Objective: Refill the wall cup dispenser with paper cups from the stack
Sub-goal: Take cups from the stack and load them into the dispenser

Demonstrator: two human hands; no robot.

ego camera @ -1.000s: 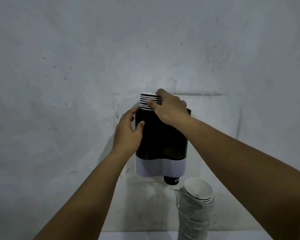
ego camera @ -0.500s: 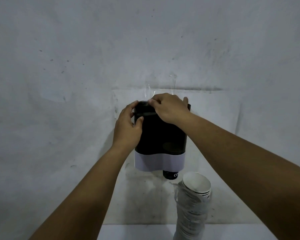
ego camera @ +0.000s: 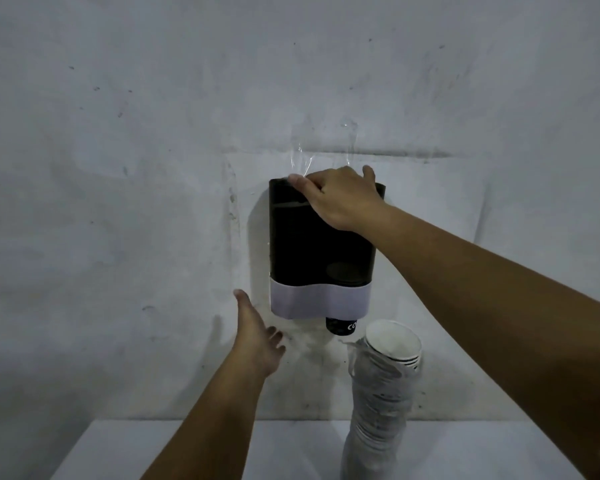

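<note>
Two changes stand out against half a second ago: the left hand [ego camera: 257, 336] has let go of the dispenser's left side and dropped below its lower left corner, and the ringed cup rims that stuck out of the top a second ago are now sunk out of sight.

That left hand hangs in the air just beside the pale band, thumb stretched up and fingers loosely spread, touching nothing. The right hand [ego camera: 340, 199] lies over the top rim of the wall cup dispenser [ego camera: 312, 251], fingers curled down across the opening and thumb reaching past the far right corner; whether it pinches anything under the palm I cannot tell.

Behind everything, the grey wall [ego camera: 118, 168] is scuffed and stained, with strips of clear tape [ego camera: 302, 157] above the dispenser. At the near edge lies a white table [ego camera: 118, 452].

On it, right of centre, the stack of paper cups [ego camera: 381, 403] stands in a crinkled plastic sleeve, leaning slightly, its open top cup below the right forearm. One dark cup [ego camera: 340, 327] pokes from the dispenser's bottom outlet, just left of the stack's top.
</note>
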